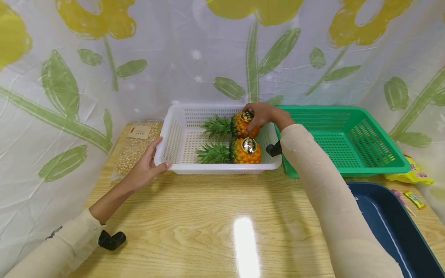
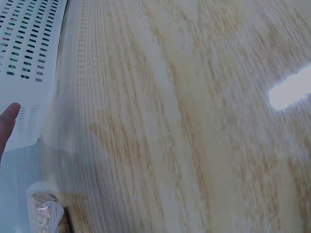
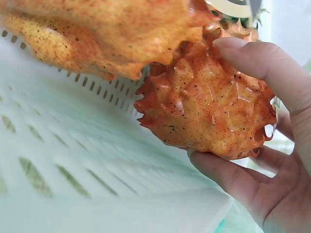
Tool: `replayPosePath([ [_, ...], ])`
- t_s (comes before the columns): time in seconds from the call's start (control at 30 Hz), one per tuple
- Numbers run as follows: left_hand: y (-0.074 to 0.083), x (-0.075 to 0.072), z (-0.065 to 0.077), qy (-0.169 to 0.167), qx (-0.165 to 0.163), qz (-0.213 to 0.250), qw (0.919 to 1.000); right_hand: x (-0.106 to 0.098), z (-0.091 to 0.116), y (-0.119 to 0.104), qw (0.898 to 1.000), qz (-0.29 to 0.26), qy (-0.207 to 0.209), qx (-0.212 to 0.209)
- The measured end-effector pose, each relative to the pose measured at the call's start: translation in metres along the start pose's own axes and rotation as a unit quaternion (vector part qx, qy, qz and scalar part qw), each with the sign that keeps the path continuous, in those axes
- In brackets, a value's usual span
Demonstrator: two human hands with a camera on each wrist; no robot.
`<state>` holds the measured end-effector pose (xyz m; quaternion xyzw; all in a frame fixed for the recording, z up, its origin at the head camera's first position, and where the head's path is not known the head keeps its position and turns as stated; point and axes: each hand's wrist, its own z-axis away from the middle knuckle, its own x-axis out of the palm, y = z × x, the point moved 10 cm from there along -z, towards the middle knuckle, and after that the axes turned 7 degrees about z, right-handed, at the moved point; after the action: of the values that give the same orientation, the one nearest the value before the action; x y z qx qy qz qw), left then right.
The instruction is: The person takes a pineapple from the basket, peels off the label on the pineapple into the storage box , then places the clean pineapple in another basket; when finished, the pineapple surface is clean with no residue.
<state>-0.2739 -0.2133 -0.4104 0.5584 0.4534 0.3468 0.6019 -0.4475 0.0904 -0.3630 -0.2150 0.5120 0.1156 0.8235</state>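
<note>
Two pineapples with green crowns lie side by side in a white plastic basket, crowns pointing left. My right hand grips the rear pineapple around its orange body; in the right wrist view thumb and fingers wrap that pineapple. The front pineapple, with a dark round label, lies against the basket's front wall. My left hand rests at the basket's front left corner, fingers spread along the side and thumb over the front rim. Only one left digit shows in the left wrist view, beside the basket wall.
A green basket stands right of the white one. A bag of pale kernels lies to the left. At the right are a dark blue tray, a yellow packet and small wrapped sweets. A flowered curtain hangs behind.
</note>
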Motion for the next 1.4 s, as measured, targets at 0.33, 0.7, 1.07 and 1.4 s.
replayPosePath([
  [0.33, 0.002, 0.000, 0.000, 0.001, -0.006, -0.009, 0.9999, -0.014, 0.011, -0.003, 1.000, -0.014, 0.011, -0.007],
  [0.7, 0.001, -0.001, -0.001, 0.004, -0.017, -0.018, 0.9997, -0.033, 0.030, -0.010, 0.999, -0.024, 0.036, -0.024],
  [1.07, -0.001, -0.006, -0.003, 0.008, -0.023, -0.028, 0.9993, -0.049, 0.057, -0.026, 0.997, -0.027, 0.053, -0.050],
  [1.4, -0.002, -0.006, -0.005, 0.008, -0.028, -0.017, 0.9994, -0.055, 0.092, -0.036, 0.993, -0.033, 0.085, -0.077],
])
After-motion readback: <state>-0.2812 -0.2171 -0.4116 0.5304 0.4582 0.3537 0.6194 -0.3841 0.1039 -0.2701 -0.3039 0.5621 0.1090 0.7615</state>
